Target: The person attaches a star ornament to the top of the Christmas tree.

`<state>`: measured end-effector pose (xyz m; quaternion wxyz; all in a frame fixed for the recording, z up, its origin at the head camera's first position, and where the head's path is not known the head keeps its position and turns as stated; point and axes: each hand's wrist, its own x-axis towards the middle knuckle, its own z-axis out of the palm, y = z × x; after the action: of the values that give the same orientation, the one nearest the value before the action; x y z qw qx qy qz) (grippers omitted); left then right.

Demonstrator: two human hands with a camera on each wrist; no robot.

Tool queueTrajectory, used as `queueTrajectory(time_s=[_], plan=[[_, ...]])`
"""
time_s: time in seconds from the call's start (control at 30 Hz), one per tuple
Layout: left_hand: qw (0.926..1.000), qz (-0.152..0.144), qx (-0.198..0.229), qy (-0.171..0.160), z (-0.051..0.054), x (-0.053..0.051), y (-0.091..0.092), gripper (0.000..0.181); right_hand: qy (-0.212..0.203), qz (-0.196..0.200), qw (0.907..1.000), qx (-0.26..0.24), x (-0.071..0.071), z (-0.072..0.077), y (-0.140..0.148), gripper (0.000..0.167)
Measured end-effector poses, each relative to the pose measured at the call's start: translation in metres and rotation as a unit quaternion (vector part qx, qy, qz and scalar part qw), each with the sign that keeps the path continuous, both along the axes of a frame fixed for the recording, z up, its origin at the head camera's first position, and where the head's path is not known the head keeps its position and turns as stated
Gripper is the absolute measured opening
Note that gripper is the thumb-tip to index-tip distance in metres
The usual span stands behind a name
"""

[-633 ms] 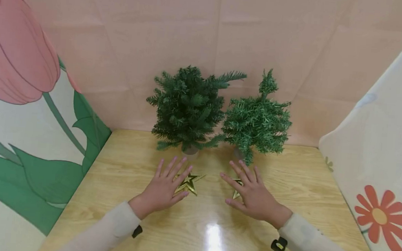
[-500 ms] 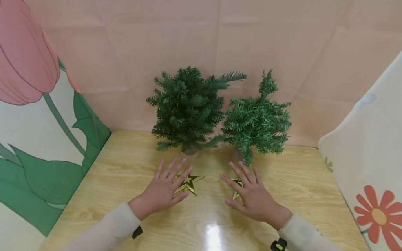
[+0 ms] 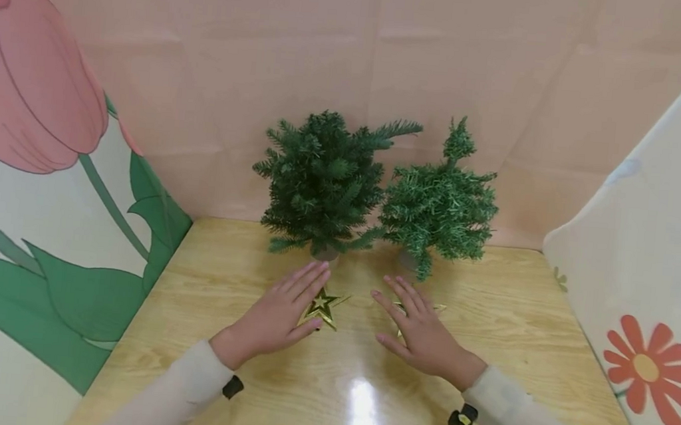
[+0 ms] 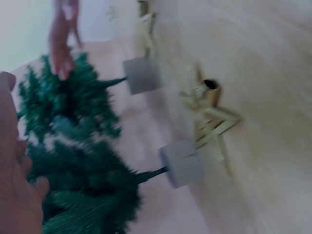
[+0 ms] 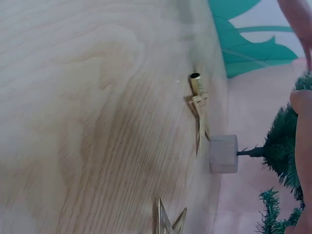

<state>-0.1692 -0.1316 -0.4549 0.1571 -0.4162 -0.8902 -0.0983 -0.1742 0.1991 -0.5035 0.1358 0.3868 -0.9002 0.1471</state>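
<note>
Hovering above the worktop (image 3: 514, 293), my left hand (image 3: 275, 311) keeps its fingers straight and side by side; my right hand (image 3: 426, 339) has straight fingers, slightly apart. Neither holds anything. Wrist views show the gap beneath the fingers, which the head view cannot confirm. They also show an open-ended tube (image 4: 213, 93) on the left star, unclear from the head, and bare trunks between foliage and bases.

Left star (image 3: 321, 303): on the worktop, beside my left thumb and index finger, partly covered by that hand in the head view. Right star (image 5: 162, 214): on the worktop, mostly concealed beneath my right fingers from the head; partly cropped in both wrist views. Dark tree (image 3: 322, 178) and lighter tree (image 3: 439, 210) stand near the worktop's far edge, beyond my left and right fingertips respectively.
</note>
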Motion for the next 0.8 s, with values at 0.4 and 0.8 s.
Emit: queueTrajectory(time_s=[0.4,0.8], plan=[[0.9600,-0.007,0.258,0.109,0.042,-0.022,-0.009,0.071,-0.084,-0.021,0.9910,-0.103,-0.018,-0.013,-0.021,0.084],[0.9235,0.084,0.368,0.066,0.073,-0.075,-0.024,0.079,-0.155,-0.030,0.9686,-0.192,-0.047,-0.043,-0.046,0.069]])
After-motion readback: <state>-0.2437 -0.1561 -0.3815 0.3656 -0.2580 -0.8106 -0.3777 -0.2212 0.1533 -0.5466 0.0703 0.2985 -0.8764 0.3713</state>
